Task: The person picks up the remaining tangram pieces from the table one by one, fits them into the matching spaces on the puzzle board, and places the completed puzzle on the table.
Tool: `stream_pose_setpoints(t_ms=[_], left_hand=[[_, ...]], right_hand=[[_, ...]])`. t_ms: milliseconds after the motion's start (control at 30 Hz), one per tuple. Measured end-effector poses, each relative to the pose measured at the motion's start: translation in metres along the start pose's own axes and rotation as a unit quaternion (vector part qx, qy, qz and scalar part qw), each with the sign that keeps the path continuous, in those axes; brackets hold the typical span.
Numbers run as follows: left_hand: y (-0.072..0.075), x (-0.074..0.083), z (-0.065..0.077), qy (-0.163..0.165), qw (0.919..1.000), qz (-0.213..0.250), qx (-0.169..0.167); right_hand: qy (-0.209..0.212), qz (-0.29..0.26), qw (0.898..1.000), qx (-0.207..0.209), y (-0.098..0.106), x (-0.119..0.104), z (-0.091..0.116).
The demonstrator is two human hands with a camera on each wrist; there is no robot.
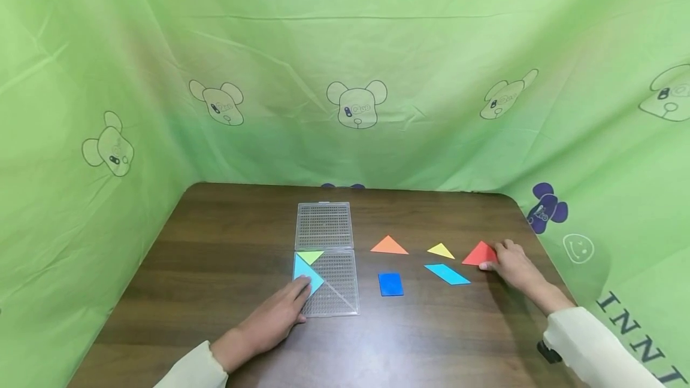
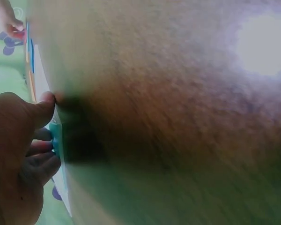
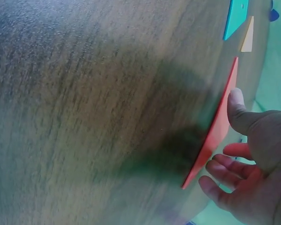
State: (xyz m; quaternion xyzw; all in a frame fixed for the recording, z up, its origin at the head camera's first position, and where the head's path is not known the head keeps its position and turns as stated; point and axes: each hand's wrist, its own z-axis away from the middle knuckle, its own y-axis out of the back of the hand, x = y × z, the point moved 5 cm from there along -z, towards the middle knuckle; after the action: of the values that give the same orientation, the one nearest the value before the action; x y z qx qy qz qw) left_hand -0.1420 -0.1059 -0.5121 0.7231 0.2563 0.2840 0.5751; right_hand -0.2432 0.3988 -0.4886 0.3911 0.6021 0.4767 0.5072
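Note:
On the table lies an unfolded clear plastic case (image 1: 342, 280) with a textured grid. A large light-blue triangle (image 1: 304, 271) and a small lime triangle (image 1: 311, 257) sit in its near half. My left hand (image 1: 277, 315) rests on the light-blue triangle with its fingertips, the thumb by the case's near edge. To the right, my right hand (image 1: 516, 267) holds a red triangle (image 1: 477, 254) at its right side. In the right wrist view, the thumb (image 3: 237, 105) touches the red piece while the fingers curl near its lower end. Whether the piece is lifted, I cannot tell.
Between the case and the right hand lie an orange triangle (image 1: 389, 246), a yellow triangle (image 1: 442, 250), a blue square (image 1: 390, 284) and a light-blue parallelogram (image 1: 447, 274). Green printed cloth (image 1: 280, 154) hangs behind and beside the brown table (image 1: 226, 244).

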Motion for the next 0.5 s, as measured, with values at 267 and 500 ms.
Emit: stream_pose_setpoints(t_ms=[267, 500], left_hand=[[0.002, 0.0, -0.003, 0.003, 1.0, -0.001, 0.002], [0.003, 0.0, -0.006, -0.001, 1.0, -0.008, 0.003]], right_hand=[[0.005, 0.007, 1.0, 0.016, -0.005, 0.007, -0.006], [-0.007, -0.021, 1.0, 0.013, -0.007, 0.019, -0.014]])
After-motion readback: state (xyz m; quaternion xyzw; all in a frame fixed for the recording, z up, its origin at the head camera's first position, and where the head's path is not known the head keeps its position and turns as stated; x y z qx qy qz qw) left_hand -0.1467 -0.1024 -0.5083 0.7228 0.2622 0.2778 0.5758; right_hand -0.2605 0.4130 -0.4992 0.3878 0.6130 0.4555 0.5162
